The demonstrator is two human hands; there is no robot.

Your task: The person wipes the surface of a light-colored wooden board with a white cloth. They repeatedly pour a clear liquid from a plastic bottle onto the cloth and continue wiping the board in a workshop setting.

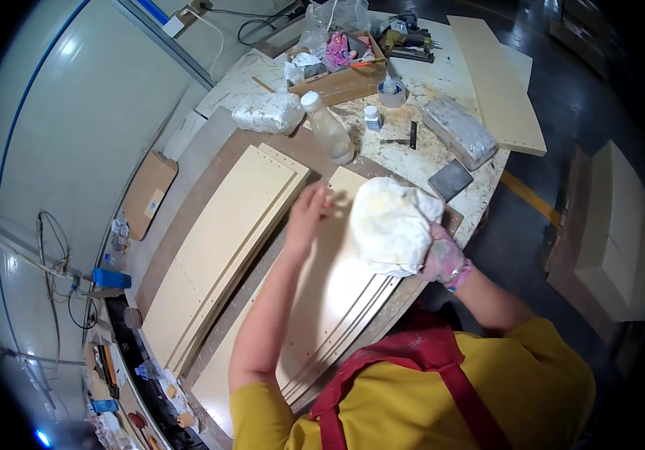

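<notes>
From the head camera, my right hand (442, 259), in a stained glove, is bunched around a big wad of white rag (393, 225), fingers closed into the cloth; the rag rests on the upper end of the pale wooden panel (337, 292) that lies lengthwise in front of me on the brown backing board (210, 195). My left hand (309, 214) lies bare on the same panel just beside the rag, fingers loosely together and stretched forward, palm down, steadying the wood.

To do this wiping well, I judge I should keep the left hand pressing flat so the panel cannot skate, and draw the rag in long strokes along the grooves rather than across them. I'd keep the wad folded so a clean face meets the surface.

A second stack of pale panels (217, 255) lies to my left, apart from this one. A clear plastic bottle (328, 129) stands beyond the panel's end, near a tape roll (391, 93), well clear of my strokes.
</notes>
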